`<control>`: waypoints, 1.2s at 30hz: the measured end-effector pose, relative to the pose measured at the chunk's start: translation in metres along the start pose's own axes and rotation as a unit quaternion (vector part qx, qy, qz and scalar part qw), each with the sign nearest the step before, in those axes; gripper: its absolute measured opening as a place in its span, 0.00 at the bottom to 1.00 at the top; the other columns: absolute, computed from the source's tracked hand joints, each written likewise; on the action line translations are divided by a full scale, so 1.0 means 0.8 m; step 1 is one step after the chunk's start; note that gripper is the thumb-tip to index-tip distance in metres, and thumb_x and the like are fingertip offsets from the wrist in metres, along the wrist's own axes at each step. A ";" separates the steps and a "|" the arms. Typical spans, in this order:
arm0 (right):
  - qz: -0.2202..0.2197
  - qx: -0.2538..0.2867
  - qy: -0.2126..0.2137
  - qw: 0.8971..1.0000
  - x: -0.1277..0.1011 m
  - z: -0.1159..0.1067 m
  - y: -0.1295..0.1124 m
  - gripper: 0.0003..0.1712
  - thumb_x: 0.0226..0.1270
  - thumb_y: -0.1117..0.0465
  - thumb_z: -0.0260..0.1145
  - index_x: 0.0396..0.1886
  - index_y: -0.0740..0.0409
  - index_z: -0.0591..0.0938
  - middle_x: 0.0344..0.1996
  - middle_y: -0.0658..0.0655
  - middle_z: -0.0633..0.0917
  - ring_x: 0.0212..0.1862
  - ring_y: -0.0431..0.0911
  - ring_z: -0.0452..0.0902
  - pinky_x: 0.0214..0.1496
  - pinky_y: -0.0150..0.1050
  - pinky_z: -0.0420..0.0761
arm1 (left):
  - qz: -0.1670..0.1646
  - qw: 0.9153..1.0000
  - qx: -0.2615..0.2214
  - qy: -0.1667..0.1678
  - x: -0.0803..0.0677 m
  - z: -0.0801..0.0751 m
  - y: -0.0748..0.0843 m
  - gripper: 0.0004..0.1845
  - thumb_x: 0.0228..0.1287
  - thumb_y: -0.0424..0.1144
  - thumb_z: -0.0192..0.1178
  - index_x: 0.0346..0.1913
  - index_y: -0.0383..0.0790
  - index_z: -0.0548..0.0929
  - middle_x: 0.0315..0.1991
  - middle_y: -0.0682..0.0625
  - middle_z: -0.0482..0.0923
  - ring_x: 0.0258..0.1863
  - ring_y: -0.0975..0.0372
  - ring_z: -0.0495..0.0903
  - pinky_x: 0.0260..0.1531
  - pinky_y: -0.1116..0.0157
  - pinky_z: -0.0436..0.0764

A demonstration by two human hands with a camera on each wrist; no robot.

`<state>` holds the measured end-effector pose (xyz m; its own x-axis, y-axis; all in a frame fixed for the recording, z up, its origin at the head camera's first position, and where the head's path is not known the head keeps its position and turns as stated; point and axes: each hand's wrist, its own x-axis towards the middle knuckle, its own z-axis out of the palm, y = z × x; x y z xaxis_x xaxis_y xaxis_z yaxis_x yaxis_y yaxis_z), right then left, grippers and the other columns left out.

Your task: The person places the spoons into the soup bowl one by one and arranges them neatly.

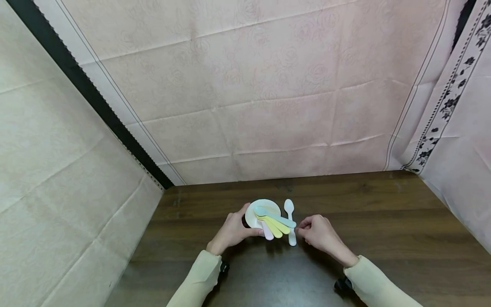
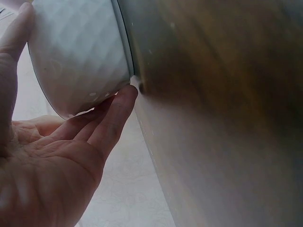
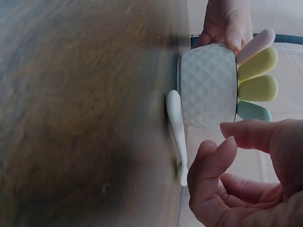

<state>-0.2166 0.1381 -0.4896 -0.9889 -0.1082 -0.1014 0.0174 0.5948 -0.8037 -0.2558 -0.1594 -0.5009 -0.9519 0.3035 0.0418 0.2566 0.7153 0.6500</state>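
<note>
While left hand cups bowl, white spoon lies beside; table open rightward.

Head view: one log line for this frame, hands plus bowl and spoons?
left hand: holds white bowl | right hand: open, by white spoon on table | four pastel spoons in bowl

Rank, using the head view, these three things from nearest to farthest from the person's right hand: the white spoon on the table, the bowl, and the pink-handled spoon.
From the right hand:
1. White spoon, lying on the table just left of the fingertips.
2. Pink-handled spoon, farther left, resting in the bowl.
3. Bowl, farthest left, held by the left hand.
</note>
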 end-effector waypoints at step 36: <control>-0.010 -0.086 0.017 0.996 0.001 0.027 0.001 0.34 0.62 0.59 0.82 0.10 0.48 0.65 0.11 0.43 0.60 0.19 0.38 0.55 0.25 0.33 0.53 | -0.004 1.000 -0.001 0.001 0.000 0.000 0.001 0.60 0.58 0.62 0.82 0.85 0.37 0.64 0.72 0.41 0.82 0.67 0.41 0.77 0.64 0.42 0.81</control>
<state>-0.2141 0.1211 -0.5032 -0.9932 -0.0961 -0.0653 -0.0243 0.7212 -0.6923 -0.2557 -0.1589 -0.5002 -0.9540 0.2975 0.0379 0.2491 0.7158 0.6524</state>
